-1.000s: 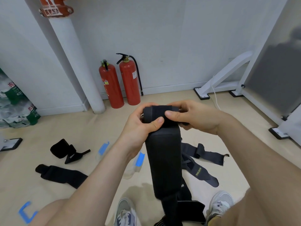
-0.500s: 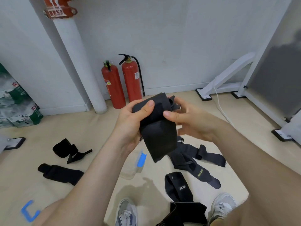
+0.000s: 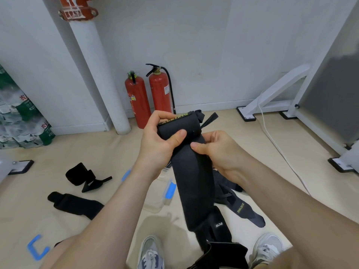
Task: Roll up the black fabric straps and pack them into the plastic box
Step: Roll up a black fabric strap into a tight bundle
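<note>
A wide black fabric strap [image 3: 191, 181] hangs in front of me, its top end wound into a roll with yellow lettering. My left hand [image 3: 160, 144] grips that roll, thumb across its front. My right hand [image 3: 219, 152] pinches the strap just under the roll. The loose tail drops towards my shoes. A clear plastic box [image 3: 158, 193] with blue latches lies on the floor behind my left forearm, mostly hidden. More black straps lie on the floor: a part-rolled one [image 3: 83, 174], a flat one [image 3: 74, 204] and a lettered one [image 3: 244, 208].
Two red fire extinguishers [image 3: 147, 98] stand against the wall beside a white pipe [image 3: 97, 70]. A white frame with black feet [image 3: 272, 94] and a white cable [image 3: 279, 146] occupy the right side. Packs of bottles [image 3: 19, 121] are stacked left. Blue tape [image 3: 36, 247] marks the floor.
The bunched strap now hangs long and straight again, with a tighter roll at its top. My left hand has shifted onto the roll, and my right hand has dropped below it.
</note>
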Motion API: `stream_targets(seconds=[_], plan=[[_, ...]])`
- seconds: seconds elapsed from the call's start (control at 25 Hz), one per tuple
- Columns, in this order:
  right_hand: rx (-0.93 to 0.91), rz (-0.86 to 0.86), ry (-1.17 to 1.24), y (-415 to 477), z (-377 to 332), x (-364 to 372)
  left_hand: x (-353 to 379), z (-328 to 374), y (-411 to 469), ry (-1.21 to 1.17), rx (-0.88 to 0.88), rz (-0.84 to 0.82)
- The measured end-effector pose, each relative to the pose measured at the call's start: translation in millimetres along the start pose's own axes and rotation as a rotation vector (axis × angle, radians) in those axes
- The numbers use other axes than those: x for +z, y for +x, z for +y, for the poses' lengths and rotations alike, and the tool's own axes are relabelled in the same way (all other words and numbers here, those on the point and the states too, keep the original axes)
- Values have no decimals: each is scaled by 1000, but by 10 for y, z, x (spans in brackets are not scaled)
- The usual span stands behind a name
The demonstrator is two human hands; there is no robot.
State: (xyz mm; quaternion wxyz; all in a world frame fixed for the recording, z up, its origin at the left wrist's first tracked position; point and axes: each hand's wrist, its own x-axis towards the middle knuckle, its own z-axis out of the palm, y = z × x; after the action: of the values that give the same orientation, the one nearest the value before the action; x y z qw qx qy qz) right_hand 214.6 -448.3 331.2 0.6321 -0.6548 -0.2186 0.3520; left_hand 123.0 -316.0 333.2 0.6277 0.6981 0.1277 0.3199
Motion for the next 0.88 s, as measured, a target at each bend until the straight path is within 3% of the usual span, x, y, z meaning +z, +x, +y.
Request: stream_targets(seconds=[0.16, 0.28, 0.36, 0.44, 0.6, 0.72, 0.88], plan=[[147, -71, 211, -67, -97, 24, 44, -13, 9, 122, 118, -64], [133, 2, 216, -50, -95, 37, 97, -15, -12, 145, 172, -131], [90, 56, 221, -41, -110, 32, 84, -1, -17, 114, 118, -177], [30, 61, 188, -41, -141, -8, 61, 45, -35, -14, -49, -231], [-67, -8, 51, -48, -157, -74, 19, 117, -14, -135, -363, -149], [-39, -86, -43, -61, -183, -108, 0, 117, -5, -145, -327, -104], [-40, -150, 37, -85, -222, -140, 3, 123, -10, 5, -202, -115]])
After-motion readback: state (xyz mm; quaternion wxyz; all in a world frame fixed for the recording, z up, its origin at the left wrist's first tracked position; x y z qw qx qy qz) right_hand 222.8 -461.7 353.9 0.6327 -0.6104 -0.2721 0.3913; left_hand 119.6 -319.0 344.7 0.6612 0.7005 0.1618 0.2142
